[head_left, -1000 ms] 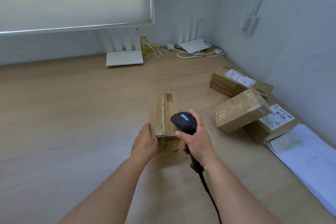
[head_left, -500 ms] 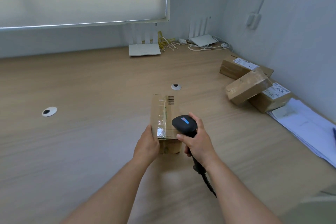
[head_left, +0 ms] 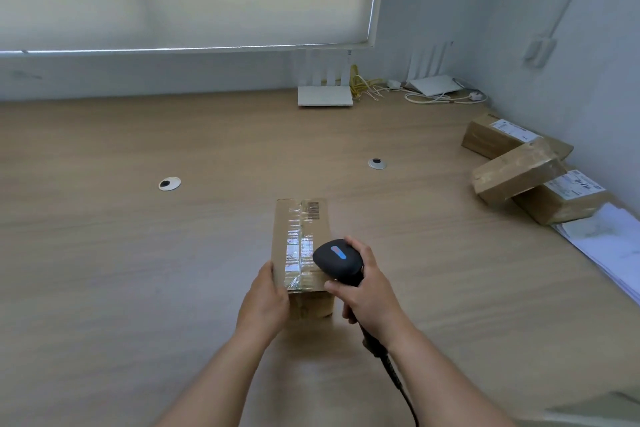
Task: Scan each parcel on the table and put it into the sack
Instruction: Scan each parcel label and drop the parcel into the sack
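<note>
A small cardboard parcel (head_left: pixel 300 236), sealed with clear tape and showing a barcode at its far end, lies on the wooden table (head_left: pixel 138 270) in front of me. My left hand (head_left: pixel 266 298) grips its near left corner. In my right hand (head_left: pixel 367 288) is a black corded scanner (head_left: pixel 337 258), its head held over the parcel's near right part and lit blue on top. Three more cardboard parcels (head_left: pixel 519 173) are piled against the right wall. No sack can be made out.
White sheets of paper (head_left: pixel 609 246) lie at the right edge, near the piled parcels. Two white routers (head_left: pixel 325 95) and loose cables (head_left: pixel 443 97) stand along the back wall. Two round cable holes (head_left: pixel 169 183) sit in the tabletop. A grey shape (head_left: pixel 602 412) shows at the bottom right.
My view has swung left and back, so the piled parcels have slid toward the right edge and two cable holes have come into sight. Both hands keep their holds.
</note>
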Motion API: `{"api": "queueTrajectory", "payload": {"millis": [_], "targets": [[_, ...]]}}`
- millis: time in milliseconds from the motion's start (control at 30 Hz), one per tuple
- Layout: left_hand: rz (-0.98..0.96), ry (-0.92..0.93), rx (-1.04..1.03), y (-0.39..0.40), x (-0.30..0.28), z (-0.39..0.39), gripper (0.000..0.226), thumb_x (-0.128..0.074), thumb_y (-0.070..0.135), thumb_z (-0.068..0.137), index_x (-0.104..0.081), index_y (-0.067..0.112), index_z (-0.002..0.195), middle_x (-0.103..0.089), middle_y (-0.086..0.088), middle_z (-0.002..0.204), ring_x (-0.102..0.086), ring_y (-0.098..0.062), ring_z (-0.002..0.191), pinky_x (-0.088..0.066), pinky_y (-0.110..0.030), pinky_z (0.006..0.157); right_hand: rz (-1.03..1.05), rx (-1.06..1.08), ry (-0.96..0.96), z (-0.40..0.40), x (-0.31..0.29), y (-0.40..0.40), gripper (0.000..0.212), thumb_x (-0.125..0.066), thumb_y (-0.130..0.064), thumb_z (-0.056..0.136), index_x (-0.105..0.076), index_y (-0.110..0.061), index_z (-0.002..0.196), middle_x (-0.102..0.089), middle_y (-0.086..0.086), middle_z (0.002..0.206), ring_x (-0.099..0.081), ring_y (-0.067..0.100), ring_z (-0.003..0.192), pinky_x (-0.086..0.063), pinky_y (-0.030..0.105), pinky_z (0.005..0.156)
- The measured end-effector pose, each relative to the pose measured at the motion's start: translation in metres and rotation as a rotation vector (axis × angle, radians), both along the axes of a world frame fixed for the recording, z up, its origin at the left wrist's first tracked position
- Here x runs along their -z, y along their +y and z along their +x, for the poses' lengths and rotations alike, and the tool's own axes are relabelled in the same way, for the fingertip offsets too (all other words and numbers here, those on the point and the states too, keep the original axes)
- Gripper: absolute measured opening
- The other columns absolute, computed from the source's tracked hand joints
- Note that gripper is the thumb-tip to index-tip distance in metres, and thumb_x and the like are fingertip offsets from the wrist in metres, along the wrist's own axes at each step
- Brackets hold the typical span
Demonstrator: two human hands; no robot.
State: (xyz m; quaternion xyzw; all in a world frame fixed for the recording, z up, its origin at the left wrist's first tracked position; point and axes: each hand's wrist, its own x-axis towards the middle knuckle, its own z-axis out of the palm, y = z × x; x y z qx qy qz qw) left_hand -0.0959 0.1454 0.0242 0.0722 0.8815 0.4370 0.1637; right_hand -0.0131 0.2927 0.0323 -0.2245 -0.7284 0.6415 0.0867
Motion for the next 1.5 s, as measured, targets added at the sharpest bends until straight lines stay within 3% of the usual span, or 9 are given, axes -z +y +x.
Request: {"api": "queueTrajectory", "payload": {"millis": [433,633,733,867,1033,1167,1267,1367,1500], "targets": [[-0.092,0.012,-0.017,-0.02,0.001,-0.008,0.042,-0.031,0.01,0.097,-0.05,0.015,0.134,-0.055,-0.009,0.129,-0.052,-0.024,0.108,-0.04,-0.029,0.087,-0.054,-0.144,0.073,-0.008,-0.01,-0.015,0.07,-0.074,-0.004,0.083,-0.042,-0.047,0.128,-0.057,0.002,0.123,-0.054,-0.003,0.044,-0.045,0.026,0.043],[-0.138,0.051,-0.109,-0.031,-0.009,-0.03,0.058,-0.025,0.063,0.091,-0.061,0.019,0.099,-0.061,-0.007,0.105,-0.053,-0.033,0.106,-0.045,-0.049,0.093,-0.172,-0.203,0.122,-0.023,-0.025,-0.027,0.066,-0.072,-0.002,0.083,-0.044,-0.041,0.129,-0.059,0.007,0.12,-0.054,0.015,0.044,-0.046,0.027,0.041],[-0.093,0.04,-0.028,-0.03,-0.017,-0.025,0.06,-0.039,0.071,0.085,-0.054,0.027,0.122,-0.06,-0.001,0.12,-0.054,-0.029,0.112,-0.047,-0.037,0.088,-0.174,-0.17,0.161,-0.029,-0.027,-0.028,0.064,-0.073,-0.001,0.083,-0.046,-0.046,0.121,-0.058,0.002,0.12,-0.058,0.014,0.052,-0.048,0.029,0.044],[-0.214,-0.013,0.022,-0.032,-0.011,-0.023,0.049,-0.047,0.041,0.095,-0.043,0.021,0.14,-0.054,-0.001,0.133,-0.053,-0.02,0.115,-0.042,-0.028,0.084,-0.161,-0.113,0.185,-0.034,-0.028,-0.023,0.063,-0.072,0.0,0.083,-0.047,-0.046,0.116,-0.059,-0.006,0.116,-0.057,0.015,0.061,-0.051,0.025,0.052],[-0.173,0.075,0.037,-0.027,-0.014,-0.03,0.025,-0.04,0.033,0.097,-0.061,0.021,0.104,-0.059,0.001,0.106,-0.053,-0.018,0.094,-0.047,-0.034,0.08,-0.148,-0.171,0.155,-0.041,-0.026,-0.023,0.064,-0.073,0.001,0.083,-0.046,-0.039,0.124,-0.059,-0.009,0.113,-0.06,0.007,0.063,-0.05,0.017,0.053],[-0.322,0.075,0.15,-0.014,-0.021,-0.038,0.032,-0.042,0.052,0.092,-0.046,0.023,0.079,-0.054,-0.002,0.091,-0.051,-0.019,0.084,-0.039,-0.028,0.059,-0.158,-0.183,0.165,-0.046,-0.023,-0.025,0.064,-0.074,0.0,0.082,-0.047,-0.041,0.123,-0.059,-0.004,0.121,-0.062,0.006,0.088,-0.05,0.013,0.063],[-0.362,0.067,0.168,-0.011,-0.021,-0.039,0.033,-0.043,0.053,0.092,-0.052,0.021,0.092,-0.057,-0.002,0.099,-0.054,-0.019,0.089,-0.046,-0.03,0.068,-0.158,-0.179,0.168,-0.048,-0.023,-0.022,0.065,-0.075,0.001,0.081,-0.047,-0.04,0.123,-0.059,-0.004,0.12,-0.063,0.006,0.086,-0.05,0.013,0.061],[-0.297,0.04,0.137,-0.016,-0.021,-0.043,0.044,-0.04,0.039,0.098,-0.042,0.021,0.139,-0.053,-0.004,0.132,-0.052,-0.023,0.112,-0.046,-0.033,0.087,-0.176,-0.162,0.18,-0.047,-0.021,-0.015,0.064,-0.074,0.002,0.081,-0.047,-0.041,0.12,-0.061,-0.003,0.116,-0.065,0.0,0.076,-0.05,0.014,0.062],[-0.176,0.026,0.054,-0.033,-0.023,-0.048,0.049,-0.028,0.021,0.101,-0.026,0.032,0.149,-0.051,0.001,0.138,-0.051,-0.023,0.121,-0.043,-0.035,0.098,-0.207,-0.12,0.155,-0.042,-0.022,-0.004,0.062,-0.07,0.0,0.084,-0.046,-0.046,0.117,-0.063,0.011,0.112,-0.051,0.026,0.046,-0.044,0.028,0.043]]}}
